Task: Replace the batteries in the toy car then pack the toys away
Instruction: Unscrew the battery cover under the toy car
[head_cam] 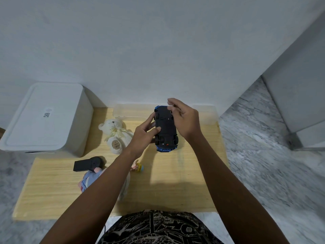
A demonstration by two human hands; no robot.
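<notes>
A: Blue plastic toy car [166,128], black underside up, held between both hands above pale wooden surface [175,187].
B: Left hand [144,136] gripping its side, thumb across chassis. Right hand [184,118] at far end, fingers loosely curled; grip there unclear.
A: Clear plastic box [128,110] just beyond hands. White teddy bear [116,136], black remote [88,163] left of left hand.

Bare forearms, no sleeves in view, black garment [158,228] with pale line-drawn print, possibly a shirt
</notes>
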